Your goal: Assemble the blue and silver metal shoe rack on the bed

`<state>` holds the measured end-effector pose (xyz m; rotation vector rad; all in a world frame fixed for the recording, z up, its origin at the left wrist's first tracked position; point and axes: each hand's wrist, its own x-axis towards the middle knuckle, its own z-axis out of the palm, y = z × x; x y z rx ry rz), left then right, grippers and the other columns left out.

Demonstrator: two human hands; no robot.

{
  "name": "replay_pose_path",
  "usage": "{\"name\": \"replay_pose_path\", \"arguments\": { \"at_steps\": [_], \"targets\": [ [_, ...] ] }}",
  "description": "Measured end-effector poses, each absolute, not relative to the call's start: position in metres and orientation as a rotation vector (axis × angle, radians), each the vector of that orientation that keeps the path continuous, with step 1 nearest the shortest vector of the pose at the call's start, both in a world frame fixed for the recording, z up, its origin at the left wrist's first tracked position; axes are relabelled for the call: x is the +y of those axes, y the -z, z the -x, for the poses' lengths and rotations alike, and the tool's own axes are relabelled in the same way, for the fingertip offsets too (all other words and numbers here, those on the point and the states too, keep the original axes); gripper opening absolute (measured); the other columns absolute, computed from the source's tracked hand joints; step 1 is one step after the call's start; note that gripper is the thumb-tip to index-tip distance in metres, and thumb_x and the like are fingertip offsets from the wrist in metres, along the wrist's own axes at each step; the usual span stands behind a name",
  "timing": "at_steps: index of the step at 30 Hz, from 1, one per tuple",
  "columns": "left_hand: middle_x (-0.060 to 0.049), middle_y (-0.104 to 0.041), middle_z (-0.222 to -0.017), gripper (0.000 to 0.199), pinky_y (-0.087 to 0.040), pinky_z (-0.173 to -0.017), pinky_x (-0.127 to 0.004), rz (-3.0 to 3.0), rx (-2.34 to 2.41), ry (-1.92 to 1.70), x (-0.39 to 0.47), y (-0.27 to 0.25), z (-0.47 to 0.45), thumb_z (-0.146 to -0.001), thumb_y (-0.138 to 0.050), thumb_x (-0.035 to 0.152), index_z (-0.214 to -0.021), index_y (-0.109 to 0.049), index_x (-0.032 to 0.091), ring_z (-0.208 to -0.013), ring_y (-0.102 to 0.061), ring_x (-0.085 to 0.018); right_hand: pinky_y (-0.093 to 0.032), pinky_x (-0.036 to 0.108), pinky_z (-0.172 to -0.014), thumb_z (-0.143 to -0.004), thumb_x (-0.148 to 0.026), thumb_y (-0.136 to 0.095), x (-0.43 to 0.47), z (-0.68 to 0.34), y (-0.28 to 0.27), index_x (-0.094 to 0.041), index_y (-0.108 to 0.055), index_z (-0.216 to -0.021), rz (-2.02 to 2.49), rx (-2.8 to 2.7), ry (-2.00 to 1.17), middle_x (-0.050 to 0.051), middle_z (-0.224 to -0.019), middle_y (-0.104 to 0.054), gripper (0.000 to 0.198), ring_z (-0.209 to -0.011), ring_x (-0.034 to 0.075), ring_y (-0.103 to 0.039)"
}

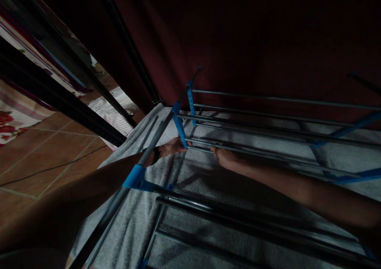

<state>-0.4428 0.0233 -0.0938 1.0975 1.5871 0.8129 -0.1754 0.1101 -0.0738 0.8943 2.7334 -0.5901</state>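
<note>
A rack of grey metal tubes [262, 155] with blue plastic connectors lies across a grey blanket. My left hand [174, 146] is closed around the lower end of a blue slotted bracket [180, 130], where a thin tube meets it. To its right, my right hand [224, 157] grips that thin tube, fingers wrapped round it. Nearer to me, a blue T-shaped connector [137, 177] joins a slanting side tube [157, 136] to a long crossbar. Shadow hides parts of both hands' fingers.
The grey blanket [119, 217] lies under the rack. Dark red curtain-like fabric [253, 42] hangs behind it. Black posts [59, 90] stand at left, above a tiled floor [62, 157] with a dark cable [56, 167]. Patterned cloth [12, 118] hangs farther left.
</note>
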Motion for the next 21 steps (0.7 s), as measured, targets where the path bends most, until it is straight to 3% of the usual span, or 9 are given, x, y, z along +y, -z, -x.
{"name": "replay_pose_path", "arguments": {
  "at_steps": [3,9,16,21],
  "targets": [
    [0.0,-0.061,-0.069,0.033,-0.041,-0.057,-0.024,-1.057,1.599,-0.769,0.028,0.091,0.443,-0.064,-0.075,0.012,-0.096,-0.069,0.01,-0.061,-0.052,-0.011,-0.043,0.026,-0.08,-0.094,-0.009,-0.041,0.115,0.175,0.081,-0.02,-0.061,-0.118,-0.874,2.743,0.625,0.01,-0.112,-0.069,0.033,-0.096,0.019,-0.064],
    [0.004,-0.061,-0.07,0.027,-0.041,-0.062,-0.023,-1.143,1.582,-0.782,0.024,0.088,0.437,-0.077,-0.067,0.013,-0.102,-0.066,0.003,-0.064,-0.051,-0.008,-0.043,0.027,-0.084,-0.096,-0.014,-0.042,0.117,0.174,0.088,-0.02,-0.06,-0.119,-0.899,2.727,0.635,0.01,-0.114,-0.068,0.03,-0.103,0.02,-0.063],
    [0.001,-0.063,-0.073,0.027,-0.043,-0.059,-0.024,-1.11,1.675,-0.809,0.022,0.09,0.432,-0.073,-0.075,0.016,-0.098,-0.067,0.01,-0.065,-0.053,-0.011,-0.045,0.029,-0.092,-0.095,-0.01,-0.039,0.112,0.173,0.083,-0.02,-0.057,-0.13,-0.906,2.722,0.671,0.011,-0.124,-0.066,0.041,-0.113,0.021,-0.062],
    [-0.001,-0.062,-0.072,0.039,-0.046,-0.058,-0.026,-1.067,1.704,-0.804,0.025,0.093,0.433,-0.063,-0.083,0.026,-0.096,-0.066,0.014,-0.065,-0.053,-0.013,-0.035,0.037,-0.114,-0.091,-0.007,-0.038,0.104,0.129,0.069,-0.016,-0.038,-0.152,-0.744,2.838,0.679,0.013,-0.161,-0.032,0.062,-0.143,0.025,-0.039]
  ]
}}
